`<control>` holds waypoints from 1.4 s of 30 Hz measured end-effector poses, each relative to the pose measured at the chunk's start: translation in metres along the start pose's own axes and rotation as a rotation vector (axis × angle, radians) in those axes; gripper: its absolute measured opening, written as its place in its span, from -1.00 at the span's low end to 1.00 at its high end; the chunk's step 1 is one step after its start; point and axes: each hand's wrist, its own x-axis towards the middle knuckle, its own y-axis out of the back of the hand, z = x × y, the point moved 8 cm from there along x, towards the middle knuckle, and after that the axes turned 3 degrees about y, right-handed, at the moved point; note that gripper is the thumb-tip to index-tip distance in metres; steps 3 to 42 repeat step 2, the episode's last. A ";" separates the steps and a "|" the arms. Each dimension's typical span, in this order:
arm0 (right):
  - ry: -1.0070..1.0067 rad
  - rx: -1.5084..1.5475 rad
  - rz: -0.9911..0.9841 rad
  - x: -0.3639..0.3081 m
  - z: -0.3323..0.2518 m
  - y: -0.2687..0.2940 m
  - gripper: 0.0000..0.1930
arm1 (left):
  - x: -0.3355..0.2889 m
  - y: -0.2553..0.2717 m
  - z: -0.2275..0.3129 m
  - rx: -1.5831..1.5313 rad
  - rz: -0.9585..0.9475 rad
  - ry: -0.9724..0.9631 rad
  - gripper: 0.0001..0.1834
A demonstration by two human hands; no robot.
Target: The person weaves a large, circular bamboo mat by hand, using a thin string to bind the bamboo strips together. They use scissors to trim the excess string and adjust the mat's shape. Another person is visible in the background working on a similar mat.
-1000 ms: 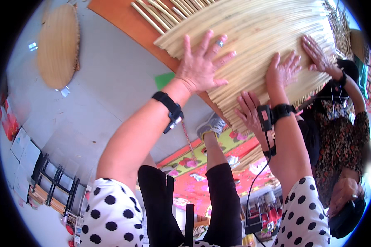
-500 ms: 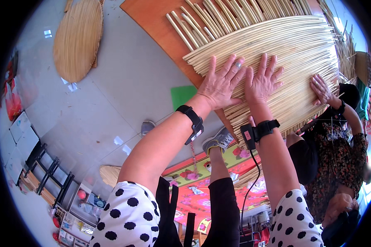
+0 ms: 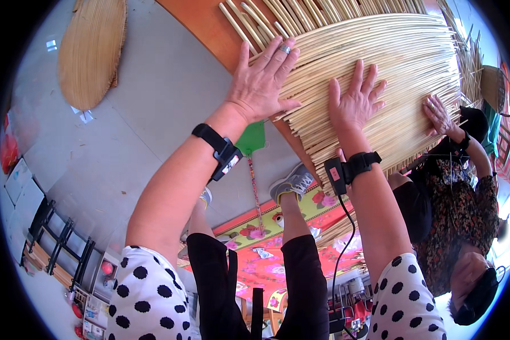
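Observation:
A broad layer of straw-coloured stalks (image 3: 396, 51), laid side by side, covers much of the orange table (image 3: 201, 22). At its left end my left hand (image 3: 260, 82), with a ring on one finger, rests with fingers spread across the stalk ends. My right hand (image 3: 354, 105) lies flat on the middle of the layer, fingers apart. Neither hand grips anything. To the right, another person's hand (image 3: 439, 116) presses on the same layer. Beyond it, a row of thicker stalks (image 3: 306, 16) lies at a different angle.
A person in a dark flowered top (image 3: 447, 215) is close on the right. A finished-looking oval straw piece (image 3: 93, 54) lies on the grey floor at far left. A green flat tool (image 3: 252, 137) is under the table's edge. A flowered red cloth (image 3: 266, 266) spreads below; a cable (image 3: 352, 232) hangs from my right wrist.
My left hand has slid up and left, away from the right hand, to the stalks' left end. My right hand shifted slightly left and up. The other person's hand stays on the stalks.

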 end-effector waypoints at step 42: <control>0.008 -0.001 -0.006 0.000 0.001 -0.001 -0.14 | 0.000 0.000 -0.002 -0.020 0.012 -0.034 0.14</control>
